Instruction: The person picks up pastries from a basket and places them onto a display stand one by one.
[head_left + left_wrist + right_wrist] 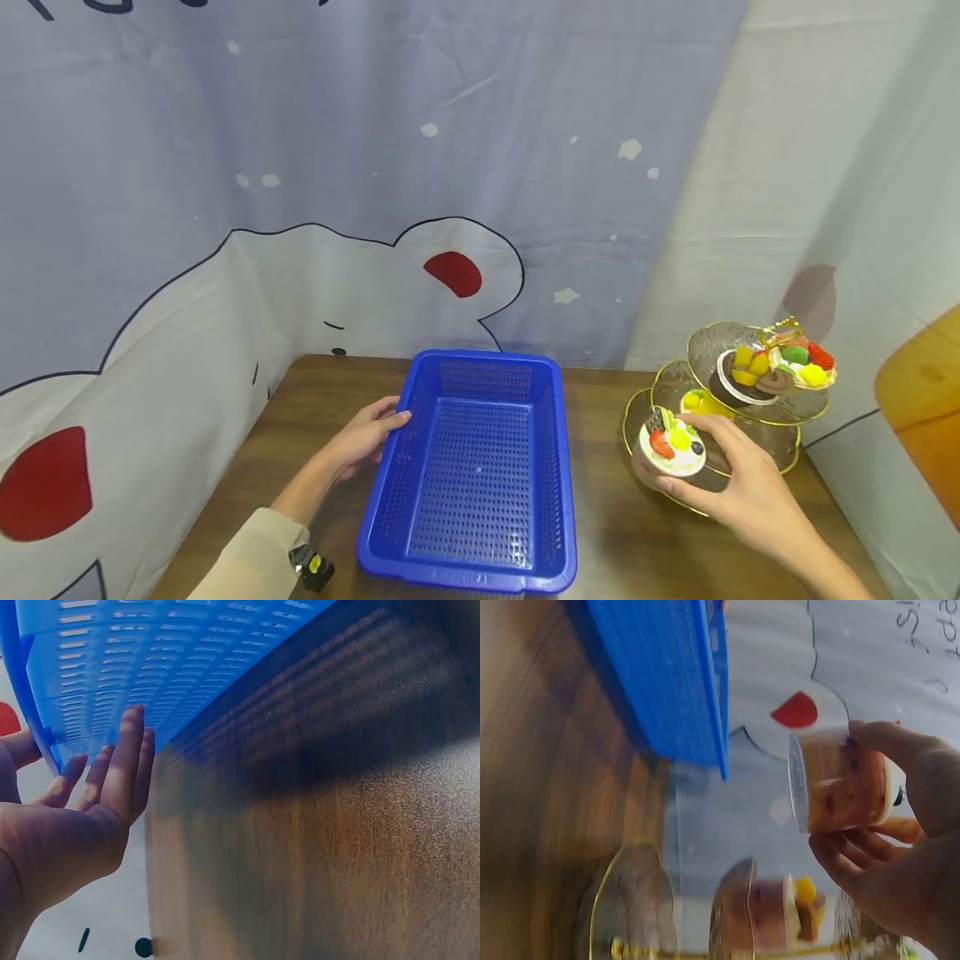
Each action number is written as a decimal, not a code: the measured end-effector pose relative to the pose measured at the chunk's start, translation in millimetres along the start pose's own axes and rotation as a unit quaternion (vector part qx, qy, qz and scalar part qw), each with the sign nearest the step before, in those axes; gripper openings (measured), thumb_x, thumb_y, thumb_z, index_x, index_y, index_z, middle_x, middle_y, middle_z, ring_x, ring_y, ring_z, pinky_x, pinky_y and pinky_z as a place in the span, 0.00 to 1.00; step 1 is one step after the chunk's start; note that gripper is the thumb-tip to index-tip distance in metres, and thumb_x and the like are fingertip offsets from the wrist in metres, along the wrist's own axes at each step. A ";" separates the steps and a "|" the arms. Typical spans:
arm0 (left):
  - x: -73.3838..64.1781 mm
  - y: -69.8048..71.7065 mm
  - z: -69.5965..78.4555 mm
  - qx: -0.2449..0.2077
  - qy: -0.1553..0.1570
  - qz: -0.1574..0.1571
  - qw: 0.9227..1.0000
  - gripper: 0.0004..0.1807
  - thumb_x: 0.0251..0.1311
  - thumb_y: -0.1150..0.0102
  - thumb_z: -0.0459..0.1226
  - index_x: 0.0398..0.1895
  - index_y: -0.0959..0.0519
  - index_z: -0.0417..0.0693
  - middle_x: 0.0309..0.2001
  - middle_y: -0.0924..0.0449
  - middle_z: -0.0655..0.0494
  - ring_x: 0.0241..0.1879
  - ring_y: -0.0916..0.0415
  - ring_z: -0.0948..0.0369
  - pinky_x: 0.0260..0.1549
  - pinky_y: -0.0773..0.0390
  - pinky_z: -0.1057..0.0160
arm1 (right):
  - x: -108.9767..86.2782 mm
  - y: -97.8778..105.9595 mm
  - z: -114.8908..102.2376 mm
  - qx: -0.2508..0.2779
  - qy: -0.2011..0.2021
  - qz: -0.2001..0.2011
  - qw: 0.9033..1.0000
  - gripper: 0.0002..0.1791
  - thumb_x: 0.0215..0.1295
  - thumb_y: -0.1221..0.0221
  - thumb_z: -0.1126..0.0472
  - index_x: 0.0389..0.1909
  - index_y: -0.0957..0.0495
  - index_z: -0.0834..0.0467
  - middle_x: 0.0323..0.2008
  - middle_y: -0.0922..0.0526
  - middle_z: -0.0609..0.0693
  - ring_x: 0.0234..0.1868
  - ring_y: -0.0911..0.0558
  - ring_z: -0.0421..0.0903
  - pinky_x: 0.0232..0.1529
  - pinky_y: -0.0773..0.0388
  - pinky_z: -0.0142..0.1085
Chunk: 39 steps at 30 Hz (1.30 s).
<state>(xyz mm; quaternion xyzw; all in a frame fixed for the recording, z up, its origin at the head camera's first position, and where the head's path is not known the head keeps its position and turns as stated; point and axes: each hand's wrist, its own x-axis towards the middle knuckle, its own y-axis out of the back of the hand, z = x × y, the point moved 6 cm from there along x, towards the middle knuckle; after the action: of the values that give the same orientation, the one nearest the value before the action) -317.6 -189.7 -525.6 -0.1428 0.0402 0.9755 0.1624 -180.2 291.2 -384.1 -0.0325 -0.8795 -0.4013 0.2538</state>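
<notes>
A blue plastic basket (472, 483) with slotted walls sits on the wooden table. My left hand (363, 437) holds its left rim, thumb over the top edge; in the left wrist view the fingers (127, 765) lie along the outer wall. My right hand (750, 483) grips a clear dessert cup (667, 462) between thumb and fingers, in front of a tiered glass stand. White cream, a strawberry piece, yellow fruit and a dark berry top the cup. Layers show through its side in the right wrist view, where the cup (844, 784) is tipped sideways.
The gold-rimmed tiered stand (810, 406) at the right bears a chocolate dessert cup (723, 387), a fruit-topped pastry (810, 367) and a yellow-topped dessert (705, 403). A patterned curtain (570, 208) hangs behind the table (600, 533). An orange object (926, 400) stands at the right edge.
</notes>
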 end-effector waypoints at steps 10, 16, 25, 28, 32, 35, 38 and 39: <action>0.3 0.9 -0.4 -0.002 -0.011 -0.008 1.000 0.30 0.80 0.45 0.45 0.78 0.37 0.43 0.65 0.23 0.36 0.54 0.16 0.46 0.43 0.13 0.47 | -33.6 37.5 32.6 -0.028 -0.023 0.032 0.999 0.46 0.40 0.13 0.64 0.65 0.22 0.53 0.54 0.22 0.35 0.50 0.25 0.23 0.52 0.33 0.12; -0.1 -0.1 2.4 0.003 -0.016 -0.010 1.000 0.30 0.81 0.45 0.45 0.78 0.37 0.43 0.65 0.23 0.35 0.54 0.16 0.45 0.44 0.13 0.46 | -46.3 57.2 58.2 -0.037 -0.081 0.055 0.995 0.43 0.46 0.15 0.63 0.65 0.23 0.57 0.52 0.24 0.30 0.52 0.28 0.14 0.50 0.35 0.10; -0.3 -0.9 1.5 0.004 -0.012 -0.007 1.000 0.30 0.81 0.45 0.45 0.78 0.37 0.43 0.65 0.23 0.36 0.53 0.16 0.46 0.44 0.13 0.46 | -56.6 63.1 84.1 -0.053 -0.151 0.064 0.985 0.44 0.53 0.17 0.57 0.69 0.27 0.63 0.54 0.25 0.37 0.49 0.34 0.10 0.44 0.39 0.08; -1.0 -1.0 2.2 0.005 -0.010 -0.006 1.000 0.30 0.81 0.45 0.45 0.78 0.36 0.43 0.65 0.23 0.36 0.53 0.15 0.46 0.44 0.13 0.46 | -54.7 62.2 87.2 -0.066 -0.172 0.060 0.981 0.45 0.55 0.18 0.54 0.69 0.27 0.65 0.56 0.23 0.53 0.47 0.37 0.09 0.42 0.40 0.10; -1.7 -0.7 3.1 0.007 -0.011 -0.004 1.000 0.30 0.81 0.45 0.45 0.77 0.36 0.43 0.64 0.23 0.35 0.52 0.15 0.47 0.43 0.12 0.47 | -48.5 60.2 93.8 -0.075 -0.206 0.046 0.975 0.47 0.59 0.21 0.48 0.71 0.31 0.67 0.59 0.24 0.66 0.47 0.34 0.14 0.58 0.25 0.43; -1.8 -0.7 2.8 0.004 -0.010 -0.004 1.000 0.30 0.81 0.45 0.45 0.77 0.36 0.42 0.64 0.23 0.35 0.52 0.15 0.47 0.43 0.12 0.47 | -42.2 58.4 99.1 -0.077 -0.223 0.040 0.971 0.49 0.62 0.23 0.46 0.73 0.33 0.69 0.61 0.26 0.70 0.51 0.22 0.37 0.52 0.33 0.68; -1.7 -0.8 2.3 0.004 -0.008 -0.006 1.000 0.30 0.81 0.45 0.45 0.77 0.36 0.42 0.64 0.23 0.35 0.52 0.15 0.46 0.43 0.12 0.47 | -35.5 57.6 103.5 -0.079 -0.228 0.049 0.969 0.48 0.63 0.24 0.47 0.72 0.34 0.71 0.61 0.27 0.73 0.56 0.24 0.69 0.52 0.33 0.68; -1.6 -0.7 2.3 0.005 -0.008 -0.005 1.000 0.30 0.81 0.45 0.45 0.77 0.36 0.42 0.64 0.23 0.35 0.52 0.15 0.46 0.43 0.12 0.48 | -33.3 57.5 105.0 -0.081 -0.227 0.055 0.969 0.47 0.63 0.24 0.48 0.72 0.34 0.72 0.61 0.27 0.73 0.56 0.25 0.70 0.52 0.33 0.67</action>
<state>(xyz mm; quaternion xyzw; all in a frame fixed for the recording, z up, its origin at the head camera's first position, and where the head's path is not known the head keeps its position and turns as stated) -316.5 -189.2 -523.0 -0.1349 0.0430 0.9755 0.1681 -180.4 410.7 -417.8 -0.1913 -0.8753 -0.4392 0.0654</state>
